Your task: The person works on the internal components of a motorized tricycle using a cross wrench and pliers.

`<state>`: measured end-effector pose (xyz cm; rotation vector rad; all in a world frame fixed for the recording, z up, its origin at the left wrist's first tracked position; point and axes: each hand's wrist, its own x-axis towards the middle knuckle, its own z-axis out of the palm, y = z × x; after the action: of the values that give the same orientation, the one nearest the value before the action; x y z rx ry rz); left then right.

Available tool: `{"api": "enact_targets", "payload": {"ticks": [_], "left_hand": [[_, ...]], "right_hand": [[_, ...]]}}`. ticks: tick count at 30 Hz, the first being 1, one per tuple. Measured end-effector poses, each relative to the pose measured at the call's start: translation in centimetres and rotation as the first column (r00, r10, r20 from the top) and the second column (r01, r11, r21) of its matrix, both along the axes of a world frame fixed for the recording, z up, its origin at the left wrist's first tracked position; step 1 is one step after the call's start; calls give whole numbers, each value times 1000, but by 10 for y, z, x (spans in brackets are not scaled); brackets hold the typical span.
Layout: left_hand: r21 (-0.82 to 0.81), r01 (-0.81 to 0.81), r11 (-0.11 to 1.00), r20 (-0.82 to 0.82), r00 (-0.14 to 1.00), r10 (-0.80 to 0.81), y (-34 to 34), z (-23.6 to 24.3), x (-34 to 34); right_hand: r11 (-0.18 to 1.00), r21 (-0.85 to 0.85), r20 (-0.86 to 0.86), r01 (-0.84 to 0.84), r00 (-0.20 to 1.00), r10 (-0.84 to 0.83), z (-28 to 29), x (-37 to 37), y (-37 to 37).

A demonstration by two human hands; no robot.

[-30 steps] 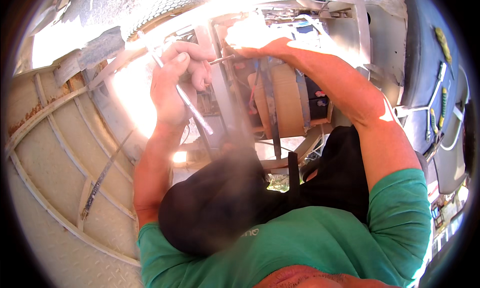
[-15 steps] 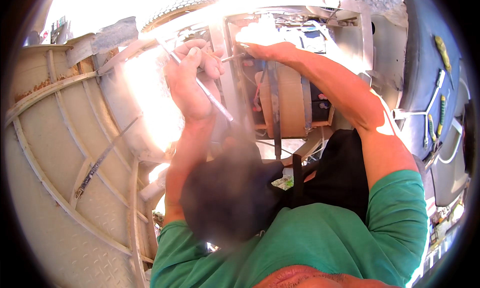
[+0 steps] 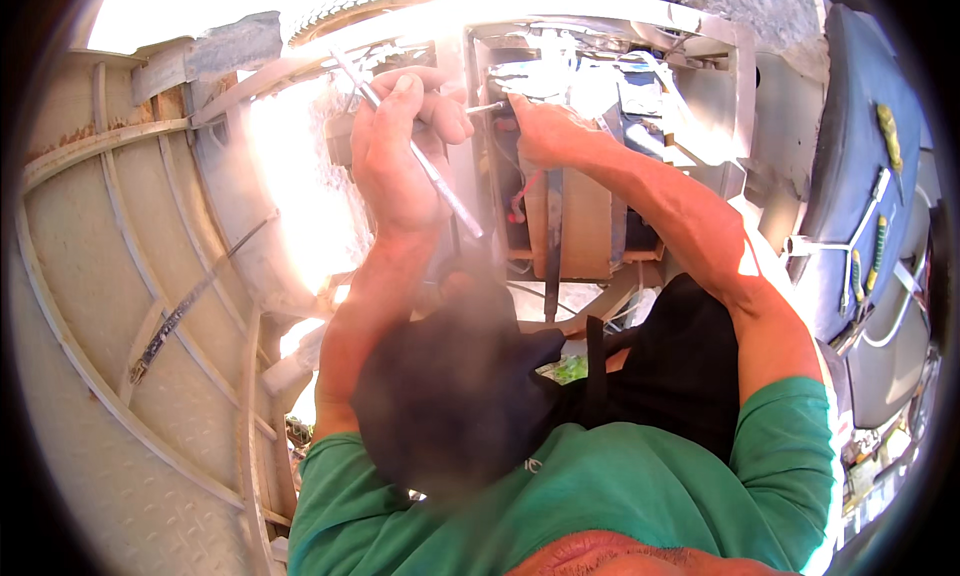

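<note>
My left hand (image 3: 405, 166) is closed around a slim silver metal rod (image 3: 445, 191), which slants across the palm from upper left to lower right. A short thin metal shaft (image 3: 485, 108) sticks out of its fingers toward my right hand (image 3: 555, 134). Whether rod and shaft are one tool, I cannot tell. My right hand is curled with its fingertips close to the shaft's end, above the frame opening; glare and the hand itself hide what it may pinch. Below it are a brown cardboard piece (image 3: 585, 221) and a dark upright strap or bar (image 3: 554, 236).
A pale metal frame (image 3: 743, 86) surrounds the opening with wires and dark parts. At right, a blue-grey padded surface (image 3: 835, 166) carries a cross-shaped wrench (image 3: 850, 241) and several green-and-yellow-handled tools (image 3: 888, 136). Ribbed metal panels (image 3: 75, 236) with a dark strip (image 3: 185, 311) stand at left.
My right hand has drawn back from the bright area toward the shaft's end, its fingers now more curled. My left hand has shifted slightly right, still gripping the rod.
</note>
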<state>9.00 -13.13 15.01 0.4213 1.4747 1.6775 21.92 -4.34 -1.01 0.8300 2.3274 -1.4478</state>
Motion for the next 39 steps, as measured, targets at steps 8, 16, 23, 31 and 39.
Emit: {"api": "enact_targets", "payload": {"ticks": [8,16,23,31,39], "left_hand": [[-7,-107,994,54,993,107,-2,0,9],[-103,454,885,2,890,-456,1,-5,-3],[199,605,771,206,743,-637,10,-18,-26],[218,45,975,269,957,-104,-3,-15,4],[196,-206,959,323,937,135,-32,-15,13]], "right_hand": [[963,-269,-182,-6,982,-44,-10,5,16],[961,-273,-257,-31,966,-42,-21,11,20],[947,-317,-274,-47,961,-44,-15,8,21],[971,-211,-239,-113,969,61,-37,4,24],[961,-197,-51,-193,981,186,-25,-4,33]]}}
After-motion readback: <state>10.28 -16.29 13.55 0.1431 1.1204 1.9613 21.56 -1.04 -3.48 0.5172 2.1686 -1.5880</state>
